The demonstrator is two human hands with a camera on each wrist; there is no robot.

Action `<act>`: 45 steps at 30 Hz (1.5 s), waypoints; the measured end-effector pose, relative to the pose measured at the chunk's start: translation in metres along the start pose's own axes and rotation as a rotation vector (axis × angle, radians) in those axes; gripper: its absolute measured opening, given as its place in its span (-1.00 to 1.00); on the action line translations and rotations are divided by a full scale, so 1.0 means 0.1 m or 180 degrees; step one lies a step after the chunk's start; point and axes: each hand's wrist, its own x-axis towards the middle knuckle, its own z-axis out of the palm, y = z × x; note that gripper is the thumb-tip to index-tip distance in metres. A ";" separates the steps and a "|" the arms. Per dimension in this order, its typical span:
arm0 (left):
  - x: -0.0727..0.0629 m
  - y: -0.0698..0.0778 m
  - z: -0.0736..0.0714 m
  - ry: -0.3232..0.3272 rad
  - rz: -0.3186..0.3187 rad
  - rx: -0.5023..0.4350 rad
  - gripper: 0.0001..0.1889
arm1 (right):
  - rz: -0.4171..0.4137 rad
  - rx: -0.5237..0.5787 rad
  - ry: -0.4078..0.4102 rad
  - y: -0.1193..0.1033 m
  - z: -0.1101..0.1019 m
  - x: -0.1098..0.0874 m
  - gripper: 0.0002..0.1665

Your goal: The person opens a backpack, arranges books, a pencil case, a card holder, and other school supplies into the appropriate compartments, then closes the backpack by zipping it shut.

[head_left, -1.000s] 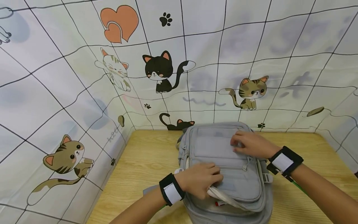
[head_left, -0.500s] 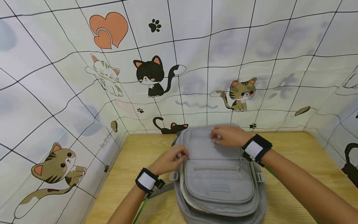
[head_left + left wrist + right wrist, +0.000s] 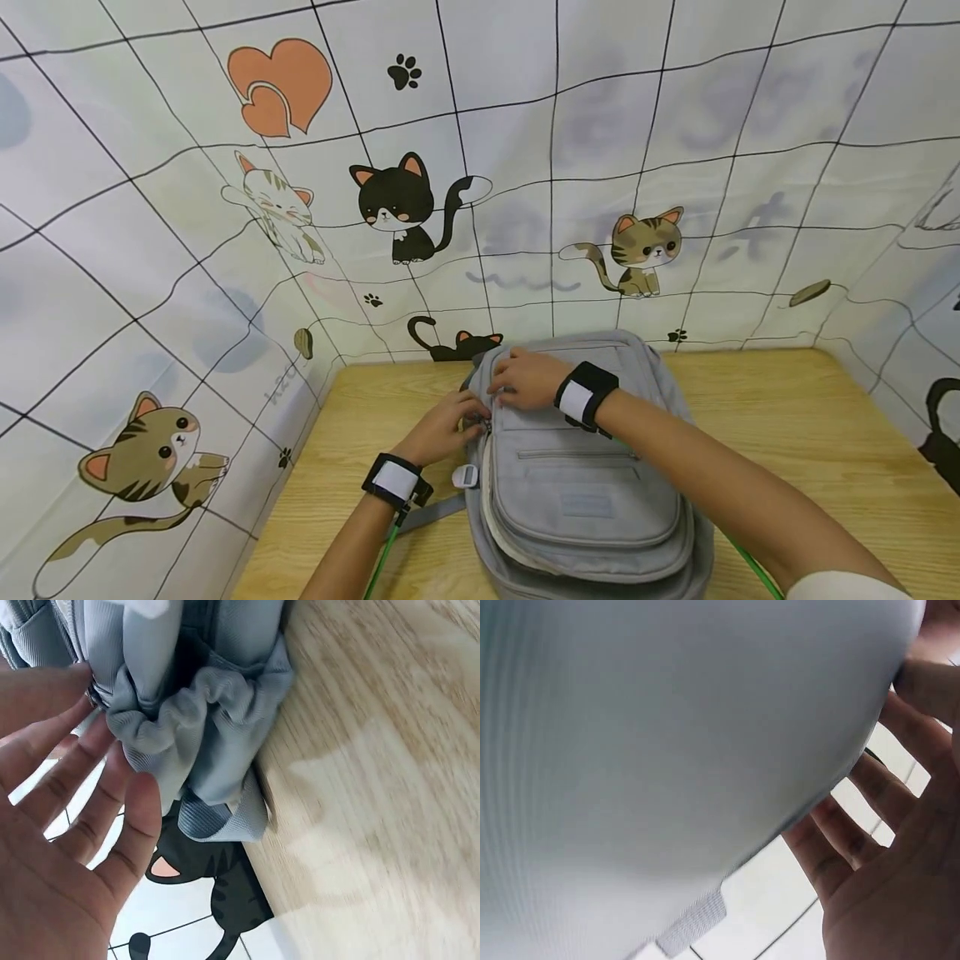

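Observation:
A grey backpack (image 3: 600,392) lies on its back on the table, its front pocket facing up. At its upper left side my left hand (image 3: 442,425) pinches a small zipper pull (image 3: 486,425) between thumb and index finger; in the left wrist view the other fingers (image 3: 97,817) fan out beside a gathered side pocket (image 3: 172,720). My right hand (image 3: 531,379) reaches across the top of the bag and grips the edge of the front compartment just above the left hand. In the right wrist view the grey fabric (image 3: 690,750) fills most of the picture, with fingers along its edge.
The wooden table (image 3: 390,400) extends on both sides of the bag. A white cloth (image 3: 517,125) with cat prints and grid lines stands behind and at the sides. A grey strap (image 3: 435,512) with a white buckle (image 3: 466,476) lies left of the bag.
The left hand has let go of the light opening at the lower front and moved up to the zipper at the left side. The right hand has moved left across the bag top to the edge.

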 end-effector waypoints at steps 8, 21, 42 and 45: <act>0.00 0.07 -0.04 -0.0107 -0.0128 0.0234 -0.96 | -0.0001 0.0049 -0.0193 -0.16 -0.14 -0.02 -0.69; -0.18 0.26 -0.12 -0.0209 -0.0050 0.0285 -0.93 | -0.0069 -0.0049 -0.0077 -0.03 0.04 -0.01 -0.68; -0.47 0.42 -0.03 -0.0383 -0.0297 -0.0578 -0.86 | -0.0030 -0.0519 -0.0024 -0.24 0.01 0.00 -0.69; -0.51 0.45 -0.04 -0.0483 -0.0290 -0.0586 -0.87 | -0.0020 -0.0482 0.0002 -0.24 0.02 0.01 -0.69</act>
